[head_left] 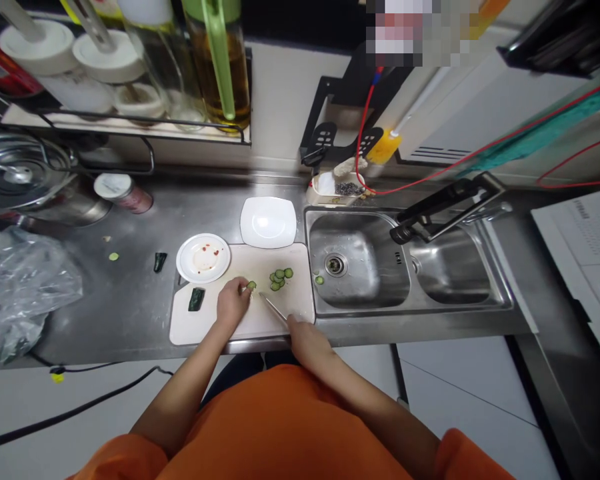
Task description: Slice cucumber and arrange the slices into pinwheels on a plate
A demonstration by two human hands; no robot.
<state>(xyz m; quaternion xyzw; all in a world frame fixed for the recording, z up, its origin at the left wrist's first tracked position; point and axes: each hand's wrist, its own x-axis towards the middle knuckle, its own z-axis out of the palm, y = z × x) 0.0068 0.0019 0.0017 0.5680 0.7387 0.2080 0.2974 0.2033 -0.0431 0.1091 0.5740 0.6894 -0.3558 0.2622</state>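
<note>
My left hand (pixel 233 301) is closed, its fingertips pinching a small cucumber piece (pixel 251 285) over the white cutting board (pixel 250 323). In my right hand (pixel 310 341) is a knife (pixel 274 307), its fingers wrapped round the handle. The blade slants across the board, its tip just right of the cucumber piece and apart from it. Several cucumber slices (pixel 279 279) lie in a loose pile beyond the blade. A dark-skinned cucumber chunk (pixel 196 299) rests on the board's left part. The knife handle is mostly hidden by my right hand.
Behind the board are a round plate (pixel 190 267) with red bits and a squarish white dish (pixel 268 223). To the right, a cucumber slice (pixel 319 280) sits at the steel sink (pixel 360 293). Another dark chunk (pixel 160 261) and a slice (pixel 114 256) lie on the counter near a plastic bag (pixel 25 280).
</note>
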